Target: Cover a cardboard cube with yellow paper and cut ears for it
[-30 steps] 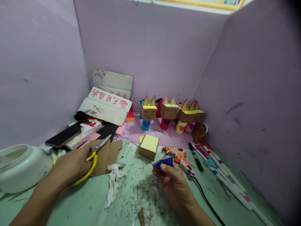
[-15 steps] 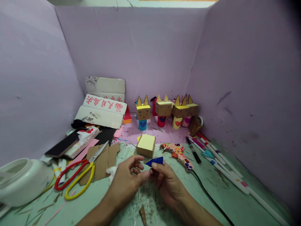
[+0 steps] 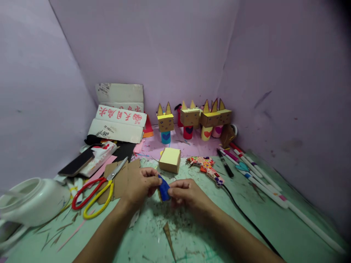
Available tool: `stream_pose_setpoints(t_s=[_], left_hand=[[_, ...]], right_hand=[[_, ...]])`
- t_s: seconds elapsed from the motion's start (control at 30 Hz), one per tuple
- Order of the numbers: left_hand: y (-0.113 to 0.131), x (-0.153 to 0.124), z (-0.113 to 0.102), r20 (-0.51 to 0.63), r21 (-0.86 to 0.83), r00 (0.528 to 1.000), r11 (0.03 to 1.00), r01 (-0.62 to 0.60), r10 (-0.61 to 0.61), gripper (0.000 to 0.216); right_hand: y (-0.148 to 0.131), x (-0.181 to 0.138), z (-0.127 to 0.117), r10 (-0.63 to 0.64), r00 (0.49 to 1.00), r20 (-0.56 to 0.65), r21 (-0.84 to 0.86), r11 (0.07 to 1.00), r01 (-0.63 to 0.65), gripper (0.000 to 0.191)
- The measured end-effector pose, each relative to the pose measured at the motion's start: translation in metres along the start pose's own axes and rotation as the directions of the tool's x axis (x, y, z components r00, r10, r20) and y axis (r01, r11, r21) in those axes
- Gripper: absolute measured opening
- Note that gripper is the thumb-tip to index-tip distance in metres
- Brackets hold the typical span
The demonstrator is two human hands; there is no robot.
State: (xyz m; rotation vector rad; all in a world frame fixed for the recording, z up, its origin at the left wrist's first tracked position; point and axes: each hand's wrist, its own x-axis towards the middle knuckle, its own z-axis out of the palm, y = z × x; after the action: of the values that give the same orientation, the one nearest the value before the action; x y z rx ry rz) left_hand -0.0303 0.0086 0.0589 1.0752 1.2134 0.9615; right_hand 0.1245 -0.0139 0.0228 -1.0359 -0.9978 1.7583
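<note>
Between my two hands is a small blue piece (image 3: 164,189), pointed at its upper end, with a brown cardboard edge along its lower left. My left hand (image 3: 141,184) pinches the upper tip between thumb and fingers. On the other side, my right hand (image 3: 182,191) grips the lower right edge, its lower fingers blurred. Just beyond them stands a cardboard box with a pale yellow top (image 3: 170,159). A narrow brown cardboard sliver (image 3: 169,238) lies on the table below my hands.
Red-and-yellow scissors (image 3: 94,191) rest on cardboard scraps at left, beside a white pot (image 3: 41,201). A patterned glue gun (image 3: 207,168) with a black cord lies right of the box. Markers (image 3: 260,179) line the right side. Several box-headed figures (image 3: 166,126) stand behind.
My left hand has closed on the blue piece, which was in my right hand alone. The piece has turned from lying sideways to slanting downward. The camera view has tilted slightly.
</note>
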Motion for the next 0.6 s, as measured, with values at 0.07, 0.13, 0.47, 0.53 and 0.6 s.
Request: stream_pose_setpoints(t_s=[0.07, 0.13, 0.47, 0.53, 0.6], left_hand=[[-0.003, 0.001, 0.002, 0.0, -0.008, 1.0, 1.0, -0.002, 0.002, 0.013], [-0.005, 0.002, 0.004, 0.0, -0.021, 1.0, 1.0, -0.012, 0.012, 0.017], [-0.016, 0.0, 0.008, 0.083, 0.1, 0.996, 0.994, -0.033, 0.025, 0.03], [-0.018, 0.001, 0.009, 0.073, 0.087, 0.997, 0.995, -0.04, 0.034, 0.029], [-0.018, 0.001, 0.009, 0.048, 0.067, 0.998, 0.997, -0.045, 0.042, 0.027]], right_hand=[[0.002, 0.001, 0.001, 0.018, 1.0, 0.012, -0.009, 1.0, -0.018, 0.018], [0.003, 0.002, 0.002, 0.016, 1.0, -0.003, 0.002, 1.0, -0.016, 0.017], [0.001, 0.003, -0.002, -0.067, 0.979, -0.195, 0.134, 0.987, 0.094, 0.025], [0.001, 0.004, 0.0, -0.082, 0.979, -0.187, 0.107, 0.989, 0.103, 0.027], [0.001, 0.004, 0.0, -0.074, 0.973, -0.218, 0.085, 0.992, 0.094, 0.031]])
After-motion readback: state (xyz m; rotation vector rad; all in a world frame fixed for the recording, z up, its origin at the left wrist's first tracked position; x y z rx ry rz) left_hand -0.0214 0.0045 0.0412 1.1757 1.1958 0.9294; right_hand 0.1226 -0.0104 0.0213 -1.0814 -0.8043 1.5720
